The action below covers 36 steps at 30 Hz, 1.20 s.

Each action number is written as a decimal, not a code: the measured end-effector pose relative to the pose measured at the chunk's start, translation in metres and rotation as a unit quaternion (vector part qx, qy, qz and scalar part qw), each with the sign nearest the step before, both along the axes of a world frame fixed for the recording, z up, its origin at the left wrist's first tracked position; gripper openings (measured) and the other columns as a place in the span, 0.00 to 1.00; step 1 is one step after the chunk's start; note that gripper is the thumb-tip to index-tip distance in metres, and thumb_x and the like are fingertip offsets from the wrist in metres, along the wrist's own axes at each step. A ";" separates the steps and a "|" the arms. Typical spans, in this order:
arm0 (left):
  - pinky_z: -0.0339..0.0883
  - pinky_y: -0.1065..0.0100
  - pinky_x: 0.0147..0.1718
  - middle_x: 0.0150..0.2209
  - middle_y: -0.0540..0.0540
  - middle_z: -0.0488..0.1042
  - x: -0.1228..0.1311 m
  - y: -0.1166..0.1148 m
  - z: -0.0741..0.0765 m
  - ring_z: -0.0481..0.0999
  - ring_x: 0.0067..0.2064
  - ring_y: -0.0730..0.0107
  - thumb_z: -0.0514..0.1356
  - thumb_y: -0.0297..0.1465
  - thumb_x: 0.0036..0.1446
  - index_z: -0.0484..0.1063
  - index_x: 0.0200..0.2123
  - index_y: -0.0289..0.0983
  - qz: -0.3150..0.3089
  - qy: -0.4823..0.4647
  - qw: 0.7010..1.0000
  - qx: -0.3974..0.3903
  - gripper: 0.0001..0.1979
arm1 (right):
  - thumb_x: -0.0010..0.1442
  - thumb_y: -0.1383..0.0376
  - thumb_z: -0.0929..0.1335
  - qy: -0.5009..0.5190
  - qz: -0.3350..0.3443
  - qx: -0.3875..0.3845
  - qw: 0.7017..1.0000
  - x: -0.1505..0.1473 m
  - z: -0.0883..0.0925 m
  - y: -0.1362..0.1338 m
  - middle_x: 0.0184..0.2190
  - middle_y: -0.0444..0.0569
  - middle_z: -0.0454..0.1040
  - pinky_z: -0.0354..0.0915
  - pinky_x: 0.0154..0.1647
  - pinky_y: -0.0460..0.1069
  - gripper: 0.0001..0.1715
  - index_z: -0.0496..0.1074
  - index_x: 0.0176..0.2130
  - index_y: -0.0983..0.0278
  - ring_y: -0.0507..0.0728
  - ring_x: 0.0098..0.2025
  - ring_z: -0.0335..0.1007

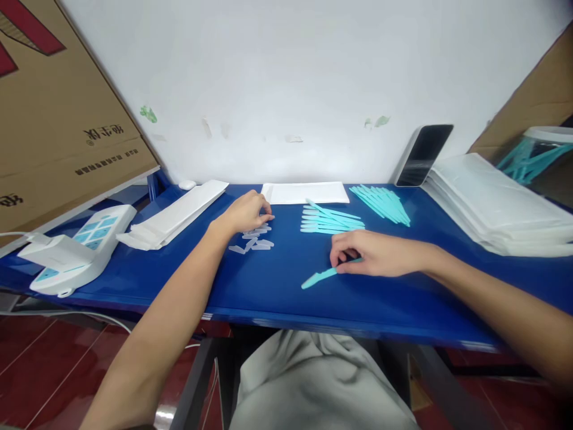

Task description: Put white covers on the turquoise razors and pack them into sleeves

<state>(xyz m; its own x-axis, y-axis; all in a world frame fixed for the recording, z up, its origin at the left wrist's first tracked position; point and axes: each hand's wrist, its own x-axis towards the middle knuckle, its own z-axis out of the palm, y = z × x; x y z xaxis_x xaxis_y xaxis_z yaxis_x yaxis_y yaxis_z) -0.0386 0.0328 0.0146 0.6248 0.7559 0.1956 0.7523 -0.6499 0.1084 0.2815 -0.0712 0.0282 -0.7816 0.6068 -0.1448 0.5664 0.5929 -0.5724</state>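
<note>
My right hand [373,254] is closed on one end of a thin teal plastic stick [323,276] that lies slanted on the blue table [277,292]. My left hand [248,214] rests with curled fingers on a small heap of clear plastic caps [255,239]; whether it grips one is hidden. Just beyond my hands lies a pile of several teal sticks [331,218]. A second fan of teal sticks [382,203] lies further right.
White paper sleeves lie at the left [174,216], at the back centre [307,192] and stacked at the right [492,206]. A white device with teal buttons [76,248] sits at the left edge. A phone [424,155] leans on the wall. Cardboard boxes [54,101] flank the table.
</note>
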 end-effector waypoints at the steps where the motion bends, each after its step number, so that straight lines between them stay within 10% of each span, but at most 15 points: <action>1: 0.66 0.61 0.42 0.36 0.41 0.79 0.004 -0.001 -0.001 0.74 0.45 0.55 0.62 0.37 0.61 0.81 0.35 0.37 -0.008 -0.001 1.000 0.006 0.11 | 0.65 0.56 0.67 0.000 -0.009 0.009 1.000 0.000 -0.001 0.001 0.39 0.49 0.73 0.63 0.37 0.51 0.13 0.76 0.39 0.61 0.56 0.36 0.68; 10: 0.64 0.65 0.36 0.34 0.44 0.78 0.037 -0.024 0.000 0.76 0.36 0.62 0.56 0.36 0.69 0.74 0.44 0.36 -0.061 -0.027 0.997 0.045 0.11 | 0.71 0.61 0.58 -0.025 -0.070 0.196 0.978 0.006 -0.009 0.008 0.33 0.49 0.73 0.59 0.34 0.52 0.10 0.64 0.38 0.60 0.58 0.31 0.67; 17: 0.70 0.60 0.49 0.48 0.40 0.81 0.050 -0.029 -0.009 0.79 0.49 0.58 0.53 0.30 0.69 0.76 0.50 0.36 -0.103 -0.105 0.985 0.093 0.14 | 0.73 0.62 0.54 0.018 -0.133 0.283 0.950 0.012 -0.019 0.018 0.48 0.58 0.75 0.65 0.43 0.55 0.19 0.67 0.54 0.63 0.63 0.45 0.73; 27: 0.73 0.65 0.40 0.40 0.43 0.84 0.060 -0.037 -0.012 0.83 0.38 0.64 0.60 0.31 0.64 0.80 0.47 0.36 -0.101 -0.189 0.976 0.027 0.12 | 0.74 0.56 0.55 -0.069 -0.179 0.307 0.932 0.009 -0.004 0.013 0.34 0.51 0.79 0.55 0.32 0.50 0.25 0.76 0.41 0.61 0.59 0.34 0.72; 36: 0.72 0.69 0.40 0.38 0.45 0.84 0.060 -0.038 -0.008 0.82 0.39 0.67 0.60 0.36 0.67 0.80 0.44 0.37 -0.098 -0.275 0.956 -0.001 0.12 | 0.73 0.55 0.56 -0.041 -0.225 0.358 0.905 0.012 -0.004 0.013 0.40 0.54 0.78 0.56 0.33 0.51 0.25 0.77 0.47 0.62 0.61 0.38 0.72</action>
